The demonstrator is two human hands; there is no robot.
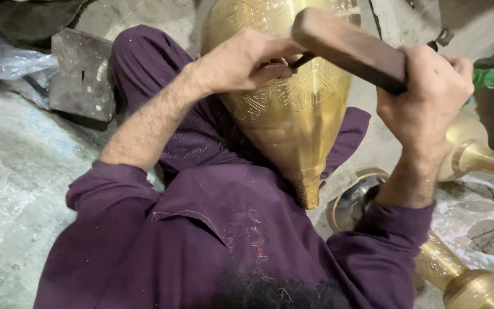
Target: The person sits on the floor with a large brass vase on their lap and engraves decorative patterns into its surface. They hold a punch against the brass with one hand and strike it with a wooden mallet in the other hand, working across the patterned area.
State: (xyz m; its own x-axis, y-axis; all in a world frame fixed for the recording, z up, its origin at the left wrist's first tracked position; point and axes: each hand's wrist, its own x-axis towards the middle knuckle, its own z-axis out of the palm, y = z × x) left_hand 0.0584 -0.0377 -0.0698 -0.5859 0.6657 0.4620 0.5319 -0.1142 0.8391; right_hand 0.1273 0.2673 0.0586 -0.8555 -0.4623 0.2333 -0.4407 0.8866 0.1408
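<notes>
A large engraved brass vessel (293, 109) lies across my lap, its narrow neck pointing toward me. My left hand (247, 60) rests on its upper side and pinches a thin dark chisel (301, 59) against the engraved pattern. My right hand (430, 94) grips a wooden mallet (347, 48), whose brown block hangs just above the chisel's end. Both sleeves are dark purple.
A dark stone block (81, 74) and a crumpled plastic sheet (7, 57) lie at the left on the grey concrete floor (12, 189). More brass pieces (475, 154) sit at the right, another brass stem (464, 280) lower right, and a round metal dish (350, 200) beside my right elbow.
</notes>
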